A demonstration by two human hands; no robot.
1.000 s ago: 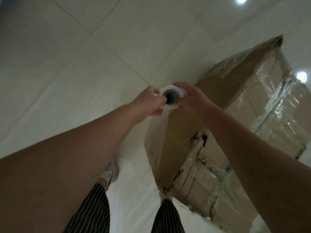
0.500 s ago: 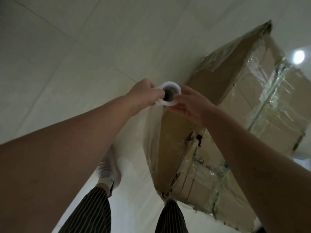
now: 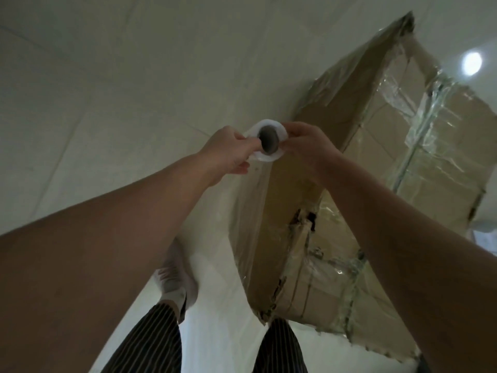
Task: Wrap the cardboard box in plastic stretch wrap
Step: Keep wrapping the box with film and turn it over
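Pointing upward, end-on: stretch wrap roll [image 3: 269, 142]

Stretch wrap roll [image 3: 269, 143] between fingers of left hand [image 3: 228, 150] and right hand [image 3: 306, 149]; cardboard box [image 3: 382, 162] right of and beneath fingers, on tiled floor [image 3: 107, 90]; film [image 3: 246, 224] hangs below fingers against box's left face; foot [image 3: 174, 278] below left fingers.

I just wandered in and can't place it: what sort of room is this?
Probably an indoor packing or storage space, though little shows: a glossy pale tiled floor showing a light reflection, a large battered cardboard box partly covered in film, and a stretch wrap roll.
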